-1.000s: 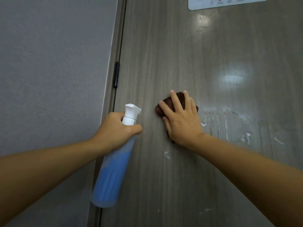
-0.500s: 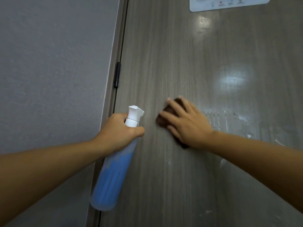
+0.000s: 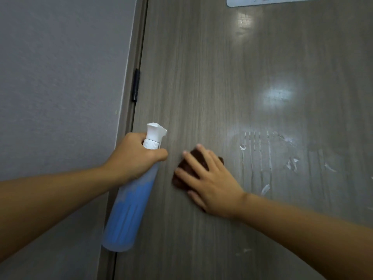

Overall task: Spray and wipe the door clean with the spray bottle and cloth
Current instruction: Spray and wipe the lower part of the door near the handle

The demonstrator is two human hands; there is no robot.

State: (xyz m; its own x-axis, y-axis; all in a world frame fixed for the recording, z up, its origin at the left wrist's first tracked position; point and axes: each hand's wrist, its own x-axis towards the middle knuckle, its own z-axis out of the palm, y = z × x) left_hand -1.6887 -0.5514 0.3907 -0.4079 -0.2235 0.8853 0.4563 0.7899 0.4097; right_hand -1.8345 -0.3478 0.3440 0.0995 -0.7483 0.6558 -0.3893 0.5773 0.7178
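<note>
Wood-grain door [image 3: 201, 77] streaked; flat right hand [image 3: 212, 184] presses dark cloth [image 3: 181, 178].

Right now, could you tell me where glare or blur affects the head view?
Head view: two bright glare patches on the door, upper right; right hand and cloth slightly motion-blurred; spray bottle fairly sharp; wide-angle distortion bends the door frame.

Right hand [image 3: 214, 186] slid cloth [image 3: 182, 178] down the door [image 3: 201, 77].
</note>
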